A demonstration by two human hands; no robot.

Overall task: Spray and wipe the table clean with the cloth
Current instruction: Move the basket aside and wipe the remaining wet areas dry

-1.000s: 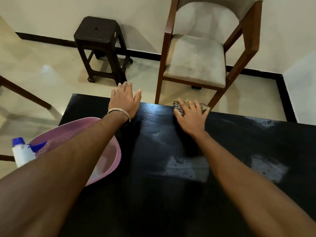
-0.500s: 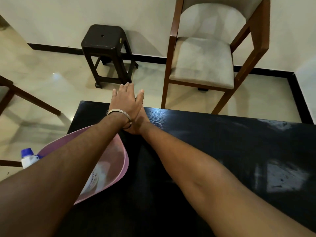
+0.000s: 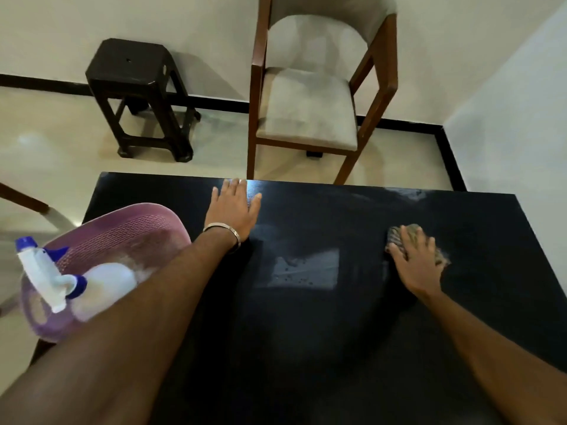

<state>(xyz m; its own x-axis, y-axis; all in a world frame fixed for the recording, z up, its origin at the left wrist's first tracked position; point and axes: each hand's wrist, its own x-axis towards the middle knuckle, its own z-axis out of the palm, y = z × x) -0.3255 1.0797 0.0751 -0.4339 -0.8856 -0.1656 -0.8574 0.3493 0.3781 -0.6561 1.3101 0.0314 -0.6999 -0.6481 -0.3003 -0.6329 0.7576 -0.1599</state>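
Cloth lies flat on the black table, over on the right part of the top and about midway between the far edge and the person, pinned beneath the right hand. Only its checked edge shows past the fingertips and at the outer side of the palm. The fingers of that hand are spread and laid flat over the fabric rather than closed around it, which suits wiping: an open palm presses a wide patch of cloth against the surface and lets it slide without bunching.

The left hand rests palm down near the far edge, fingers extended and slightly apart, gripping nothing. It seems to be there as a prop, steadying the body while the other arm reaches across. A metal bangle sits at that wrist.

At the left corner a pink plastic basin overhangs the table edge, and a white spray bottle with a blue cap and collar lies on its side inside it, its nozzle end up at the rim. Parking it there keeps the top free for the cloth yet within reach.

Pale damp streaks and glare patches show near the middle and the far right corner, so the spraying looks done and the wiping is probably partway through. Beyond the table stand a cushioned wooden chair and a dark stool.
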